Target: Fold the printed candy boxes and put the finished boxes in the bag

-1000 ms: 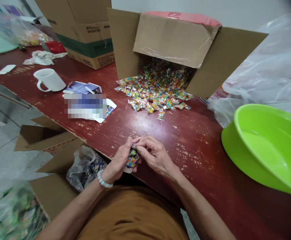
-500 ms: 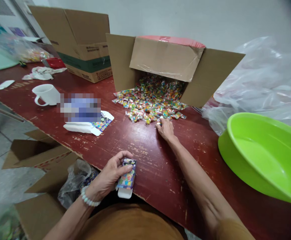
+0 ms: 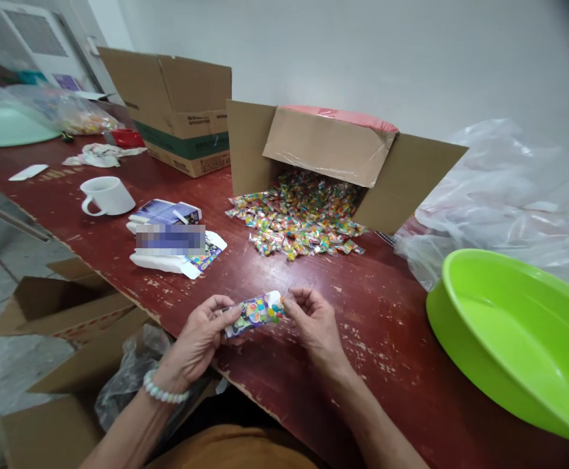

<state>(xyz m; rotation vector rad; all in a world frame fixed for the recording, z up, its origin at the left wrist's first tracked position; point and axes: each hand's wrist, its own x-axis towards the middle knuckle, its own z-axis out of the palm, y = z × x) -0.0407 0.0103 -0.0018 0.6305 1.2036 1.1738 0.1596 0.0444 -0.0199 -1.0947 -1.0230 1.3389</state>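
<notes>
My left hand (image 3: 210,329), with a beaded bracelet at the wrist, grips a small printed candy box (image 3: 252,314) held nearly sideways above the table edge. The box's open end points right. At that end my right hand (image 3: 313,319) pinches a clear packet of colourful candies (image 3: 277,306) by its edge; the packet is at the box's mouth, and I cannot tell how far inside it is. Beyond my hands, a heap of similar candy packets (image 3: 296,225) spills from a cardboard carton (image 3: 326,153) lying on its side.
Flat printed boxes (image 3: 206,254) and a white mug (image 3: 113,195) stand at left, before a second carton (image 3: 186,124). A green basin (image 3: 499,345) and plastic bags (image 3: 489,189) are at right. Open cartons (image 3: 64,365) sit below the table's left edge.
My right hand has come back from the heap to the box, bringing a candy packet. My left hand has raised the box and turned its open end to the right.
</notes>
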